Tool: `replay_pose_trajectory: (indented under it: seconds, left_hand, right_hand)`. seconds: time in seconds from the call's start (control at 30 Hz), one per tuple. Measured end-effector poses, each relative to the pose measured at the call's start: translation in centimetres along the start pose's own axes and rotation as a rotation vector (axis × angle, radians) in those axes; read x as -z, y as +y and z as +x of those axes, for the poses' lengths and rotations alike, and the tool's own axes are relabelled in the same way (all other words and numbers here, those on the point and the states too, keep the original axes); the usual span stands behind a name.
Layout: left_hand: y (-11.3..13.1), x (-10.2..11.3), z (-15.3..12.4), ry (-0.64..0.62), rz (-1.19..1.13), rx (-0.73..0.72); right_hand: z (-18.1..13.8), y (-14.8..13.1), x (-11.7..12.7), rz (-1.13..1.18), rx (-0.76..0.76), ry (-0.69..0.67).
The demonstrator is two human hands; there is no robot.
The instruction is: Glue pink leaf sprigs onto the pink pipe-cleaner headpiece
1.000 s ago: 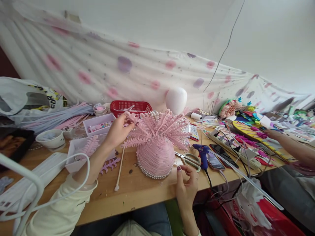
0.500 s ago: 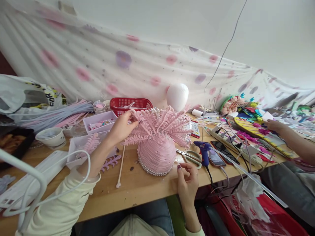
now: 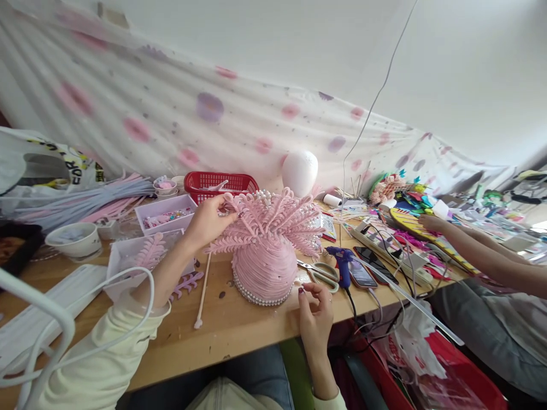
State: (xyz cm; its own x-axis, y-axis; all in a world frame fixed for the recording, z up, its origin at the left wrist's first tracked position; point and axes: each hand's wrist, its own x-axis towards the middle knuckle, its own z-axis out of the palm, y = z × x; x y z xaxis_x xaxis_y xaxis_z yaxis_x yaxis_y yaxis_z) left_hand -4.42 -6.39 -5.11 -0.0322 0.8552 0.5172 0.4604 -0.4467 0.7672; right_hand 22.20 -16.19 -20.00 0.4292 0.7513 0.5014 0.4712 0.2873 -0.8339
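Observation:
A pink dome-shaped headpiece (image 3: 262, 267) with a pearl rim and a crown of pink feathery fronds stands on the wooden table (image 3: 239, 330). My left hand (image 3: 209, 219) reaches to the fronds at its upper left and pinches one of them between closed fingers. My right hand (image 3: 316, 310) hovers at the table's near edge, just right of the dome, with its fingers curled toward the thumb; what they hold, if anything, is too small to make out.
Scissors (image 3: 318, 271), a blue glue gun (image 3: 342, 265) and phones (image 3: 363, 273) lie right of the dome. White trays (image 3: 132, 265), a red basket (image 3: 220, 183), a white foam head (image 3: 299, 171) and a thin stick (image 3: 201, 293) surround it. Another person's arm (image 3: 474, 250) reaches over colourful crafts at right.
My left hand has shifted slightly along the fronds, still pinching. My right hand stays curled near the table edge. The other person's arm has stretched further across the table.

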Motion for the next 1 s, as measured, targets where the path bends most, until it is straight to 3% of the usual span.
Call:
replay_pose_trajectory:
  seconds: [0.6, 0.87, 1.0]
  left_hand:
    - [-1.2, -0.1, 1.0, -0.07, 0.1, -0.046]
    - [-2.6, -1.4, 0.6, 0.094, 0.099, -0.014]
    - [-3.6, -1.4, 0.4, 0.112, 0.071, -0.017]
  right_hand:
    - [0.7, 0.3, 0.7, 0.036, 0.039, 0.044]
    - [1.0, 0.4, 0.6, 0.078, 0.055, 0.056]
    - [0.9, 0.0, 0.5, 0.104, 0.092, 0.034]
